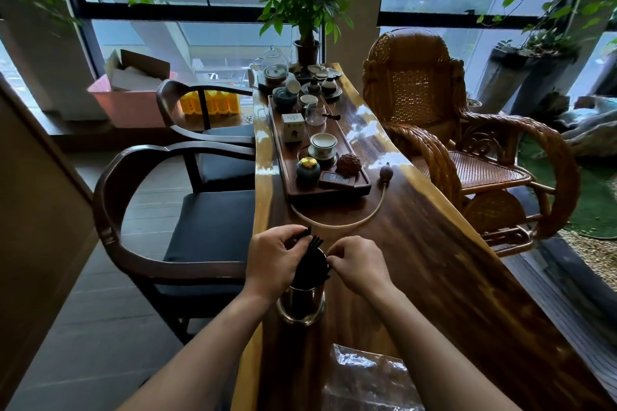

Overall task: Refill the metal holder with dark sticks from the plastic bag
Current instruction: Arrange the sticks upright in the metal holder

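A shiny metal holder (302, 305) stands near the left edge of the long wooden table (434, 260). A bundle of dark sticks (312, 262) rises out of its mouth. My left hand (275, 259) wraps the left side of the bundle, a few stick ends poking above its fingers. My right hand (359, 265) pinches the bundle's right side with its fingertips. A clear plastic bag (367, 377) lies flat on the table close to me, below the holder; I cannot tell whether sticks are inside.
A dark tea tray (293, 188) with cups, jars and a teapot runs along the table's far half. A thin pale tube (350, 223) with a bulb curves just beyond my hands. Dark wooden chairs (140, 210) stand left, a rattan rocking chair (467, 143) right.
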A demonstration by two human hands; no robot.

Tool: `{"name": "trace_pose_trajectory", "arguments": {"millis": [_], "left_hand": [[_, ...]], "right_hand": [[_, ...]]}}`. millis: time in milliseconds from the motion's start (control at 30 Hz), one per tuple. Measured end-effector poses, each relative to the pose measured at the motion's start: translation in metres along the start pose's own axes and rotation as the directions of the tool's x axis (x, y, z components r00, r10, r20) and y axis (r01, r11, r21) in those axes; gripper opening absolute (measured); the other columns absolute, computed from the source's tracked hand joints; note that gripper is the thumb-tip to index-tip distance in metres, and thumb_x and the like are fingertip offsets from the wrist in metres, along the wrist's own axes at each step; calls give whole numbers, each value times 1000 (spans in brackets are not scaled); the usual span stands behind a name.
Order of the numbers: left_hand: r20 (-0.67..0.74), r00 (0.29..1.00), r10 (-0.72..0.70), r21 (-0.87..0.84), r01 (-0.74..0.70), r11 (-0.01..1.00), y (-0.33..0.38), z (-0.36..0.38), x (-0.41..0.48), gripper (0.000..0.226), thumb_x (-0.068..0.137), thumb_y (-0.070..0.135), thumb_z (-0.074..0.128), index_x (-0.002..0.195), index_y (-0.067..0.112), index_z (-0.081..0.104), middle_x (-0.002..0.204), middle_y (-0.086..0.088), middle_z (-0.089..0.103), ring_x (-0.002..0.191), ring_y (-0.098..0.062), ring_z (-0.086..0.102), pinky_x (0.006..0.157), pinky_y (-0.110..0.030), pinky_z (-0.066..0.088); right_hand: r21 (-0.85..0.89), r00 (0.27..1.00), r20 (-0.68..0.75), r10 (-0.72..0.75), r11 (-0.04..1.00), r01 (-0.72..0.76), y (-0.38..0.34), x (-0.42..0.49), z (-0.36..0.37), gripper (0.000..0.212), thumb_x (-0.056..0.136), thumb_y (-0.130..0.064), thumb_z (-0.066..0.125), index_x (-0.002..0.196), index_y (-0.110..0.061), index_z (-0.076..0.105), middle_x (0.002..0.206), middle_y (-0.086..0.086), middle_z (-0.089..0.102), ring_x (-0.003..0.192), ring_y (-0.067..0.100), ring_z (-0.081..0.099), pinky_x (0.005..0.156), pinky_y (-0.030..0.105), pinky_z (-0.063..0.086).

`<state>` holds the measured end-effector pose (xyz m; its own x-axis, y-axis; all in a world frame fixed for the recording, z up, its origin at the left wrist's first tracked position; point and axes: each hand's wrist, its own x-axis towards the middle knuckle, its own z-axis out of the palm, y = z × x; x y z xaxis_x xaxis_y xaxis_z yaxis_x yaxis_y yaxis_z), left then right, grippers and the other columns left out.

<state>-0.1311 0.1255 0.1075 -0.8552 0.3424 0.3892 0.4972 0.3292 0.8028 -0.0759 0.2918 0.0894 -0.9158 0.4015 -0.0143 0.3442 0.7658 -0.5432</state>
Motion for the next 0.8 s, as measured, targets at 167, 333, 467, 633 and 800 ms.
{"name": "trace_pose_trajectory", "arguments": {"millis": [167,333,467,633,800], "left_hand": [[-1,1000,5,-1,-5,1000,1,0,0,16,85,14,77,100,12,78,91,2,77,83,-3,71,73,-20,59],[-3,1000,13,-8,-13,1000,3,1,1,15,84,14,77,99,16,77,89,5,76,81,1,70,72,-13,55],[55,996,65,-6,-65,998,9,1,5,16,86,17,76,101,22,76,89,12,74,84,2,70,73,-15,56],[54,994,93,-17,-92,996,17,-2,14,16,86,22,75,102,22,78,91,10,76,83,1,70,72,-17,56],[45,996,71,-47,-69,997,21,-9,14,15,87,22,74,102,22,77,90,10,76,83,1,70,71,-18,57]], "right_hand": [[121,988,-139,-74,988,91,-3,-4,-11,5,84,-28,77,86,-25,81,80,-10,77,73,-1,68,67,16,51],[168,957,-230,-174,962,215,-5,-10,-19,2,85,-20,78,86,-19,79,80,-8,75,74,4,68,70,23,56],[166,923,-303,-239,940,298,-19,-9,-30,2,89,-19,74,90,-17,73,84,-8,69,77,5,64,70,23,55],[262,919,-299,-258,904,339,-41,-5,-42,5,90,-20,73,94,-17,74,82,-6,73,75,5,69,69,26,58],[261,888,-350,-299,879,399,-51,-5,-43,8,88,-22,75,94,-17,75,86,-6,74,79,6,68,73,28,58]]}}
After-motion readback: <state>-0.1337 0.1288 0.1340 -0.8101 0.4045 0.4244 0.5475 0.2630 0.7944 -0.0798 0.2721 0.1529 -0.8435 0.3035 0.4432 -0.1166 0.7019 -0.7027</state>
